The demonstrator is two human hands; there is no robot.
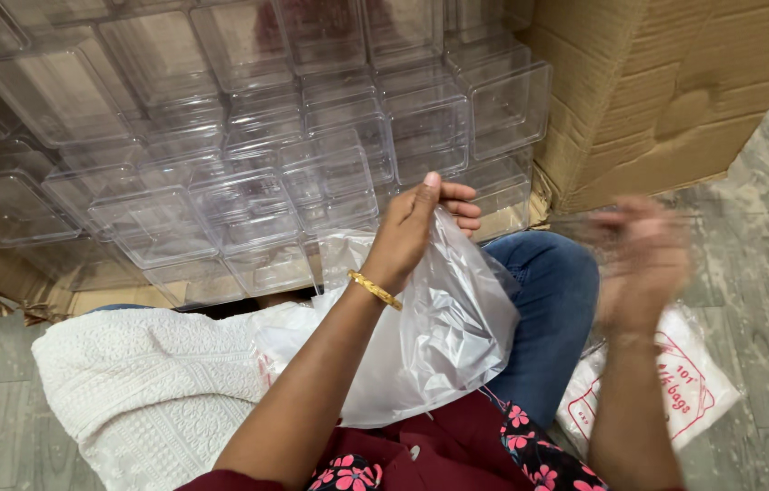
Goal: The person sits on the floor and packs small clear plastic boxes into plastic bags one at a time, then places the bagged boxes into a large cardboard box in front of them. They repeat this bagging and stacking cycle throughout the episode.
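My left hand (416,227), with a gold bangle at the wrist, pinches the top edge of a thin clear plastic bag (443,332) that hangs over my lap. My right hand (641,264) is raised to the right of the bag, above my blue-jeaned knee (552,291). It is smeared by motion blur, with a faint clear shape around it, so what it holds is unclear. Just beyond my left hand, several clear plastic box containers (248,209) are stacked in rows.
A big cardboard carton (666,100) stands at the back right. A flat packet of plastic bags with red print (693,386) lies on the grey tiled floor (766,273) under my right arm. White textured cloth (143,391) lies at the lower left.
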